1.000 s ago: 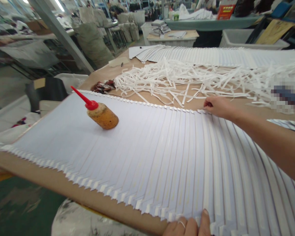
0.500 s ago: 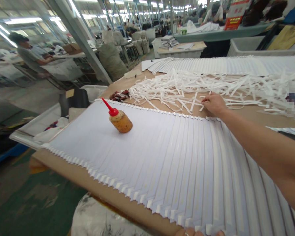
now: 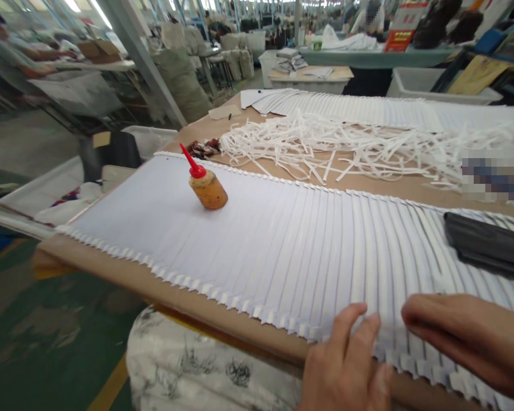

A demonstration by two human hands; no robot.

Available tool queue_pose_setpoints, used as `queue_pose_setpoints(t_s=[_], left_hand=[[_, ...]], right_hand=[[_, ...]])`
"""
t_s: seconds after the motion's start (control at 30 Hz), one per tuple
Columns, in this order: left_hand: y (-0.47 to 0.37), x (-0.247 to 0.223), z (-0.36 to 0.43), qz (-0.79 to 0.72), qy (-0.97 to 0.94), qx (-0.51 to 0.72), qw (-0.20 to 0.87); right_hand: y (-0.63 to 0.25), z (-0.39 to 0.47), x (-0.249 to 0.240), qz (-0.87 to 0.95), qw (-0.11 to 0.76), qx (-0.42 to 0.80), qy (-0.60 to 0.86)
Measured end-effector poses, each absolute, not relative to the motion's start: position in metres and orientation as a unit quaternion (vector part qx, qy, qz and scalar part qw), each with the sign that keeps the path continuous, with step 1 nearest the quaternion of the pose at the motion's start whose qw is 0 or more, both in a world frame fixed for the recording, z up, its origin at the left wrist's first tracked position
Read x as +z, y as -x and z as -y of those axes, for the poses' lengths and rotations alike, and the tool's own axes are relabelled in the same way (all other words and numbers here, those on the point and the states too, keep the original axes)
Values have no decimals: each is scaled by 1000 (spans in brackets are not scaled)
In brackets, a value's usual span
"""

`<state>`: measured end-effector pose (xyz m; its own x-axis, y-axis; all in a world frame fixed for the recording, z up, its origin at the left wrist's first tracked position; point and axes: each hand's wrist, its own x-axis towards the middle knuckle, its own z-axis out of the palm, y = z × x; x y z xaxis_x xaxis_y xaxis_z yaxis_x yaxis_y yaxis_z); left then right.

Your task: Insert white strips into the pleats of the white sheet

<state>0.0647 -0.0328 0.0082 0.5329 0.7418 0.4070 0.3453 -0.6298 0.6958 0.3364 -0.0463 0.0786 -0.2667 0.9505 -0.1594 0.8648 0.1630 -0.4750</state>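
Note:
Overlapping white sheets [image 3: 257,245] lie fanned in a long row along the table, with small white tabs along their near and far edges. My left hand [image 3: 342,365] is at the near edge of the row, its fingers stretched and apart. To its right, my right hand [image 3: 466,337] hovers over or touches the sheets, fingers pressed together. Whatever is between those fingers, if anything, is hidden. A bottle of amber liquid with a red nozzle [image 3: 209,188] stands on the left part of the sheets.
Loose white strips [image 3: 300,142] are heaped behind the row. A black folded piece [image 3: 492,245] lies on the sheets at right. Another fanned row [image 3: 346,105] runs along the far side. A patterned cloth-covered bundle [image 3: 205,365] sits below the table's brown edge [image 3: 107,268].
My right hand has drawn back from the far edge by the strips to the near side. My left hand has come further into view. The camera view has shifted slightly.

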Motion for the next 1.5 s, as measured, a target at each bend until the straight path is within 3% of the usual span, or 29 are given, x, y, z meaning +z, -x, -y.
queue_pose_setpoints(t_s=[0.17, 0.37, 0.57, 0.73, 1.03, 1.3, 1.5], left_hand=[[-69, 26, 41, -355, -715, 166, 579], [-50, 17, 54, -420, -591, 155, 671], [-24, 14, 56, -440, -674, 186, 563], [-14, 14, 51, -395, -770, 238, 440], [-22, 11, 31, -323, -917, 205, 115], [-30, 7, 27, -333, -930, 137, 78], [-29, 5, 28, -329, -927, 165, 77]], right_hand=[[-296, 70, 74, 724, 54, 388, 567], [-282, 23, 62, 731, 45, 423, 534], [-271, -19, 59, 782, -27, 312, 539], [-270, -33, 56, 788, -40, 278, 547], [-269, -39, 54, 801, -41, 262, 536], [-268, -39, 54, 809, -36, 262, 525], [-302, -76, 64, 788, -30, 282, 547]])
